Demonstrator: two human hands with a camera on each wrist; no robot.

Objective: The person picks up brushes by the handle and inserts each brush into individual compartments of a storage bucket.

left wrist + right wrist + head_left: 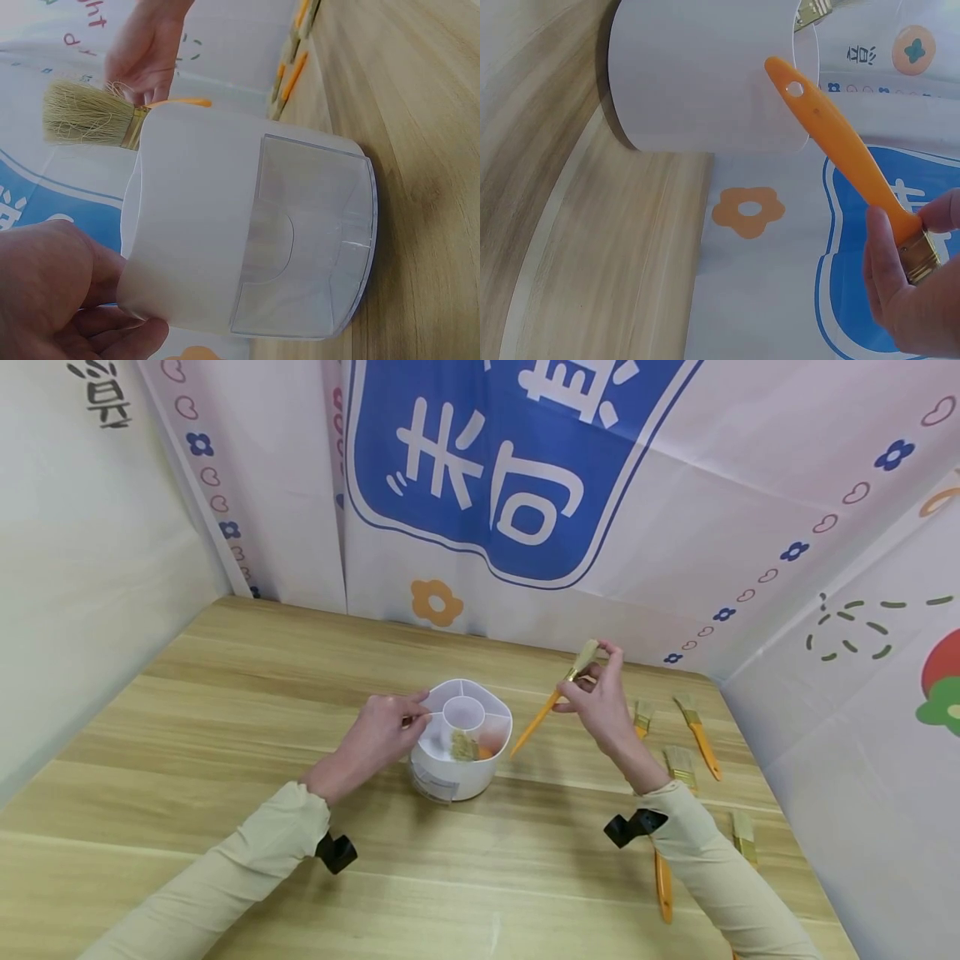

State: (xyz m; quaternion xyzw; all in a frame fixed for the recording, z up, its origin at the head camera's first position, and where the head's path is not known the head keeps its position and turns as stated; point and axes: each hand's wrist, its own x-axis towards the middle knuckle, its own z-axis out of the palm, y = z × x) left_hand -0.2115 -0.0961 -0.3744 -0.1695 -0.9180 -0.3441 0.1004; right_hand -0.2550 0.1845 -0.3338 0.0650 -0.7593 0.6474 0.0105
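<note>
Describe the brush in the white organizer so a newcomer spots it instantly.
On the wooden table, the left hand grips a white organizer. The brush sits inside, bristles upward; the other visible brushes lie on the table, except one in the right hand.

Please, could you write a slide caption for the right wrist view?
Right hand holding an orange-handled brush beside a white container with another brush inside.
</note>
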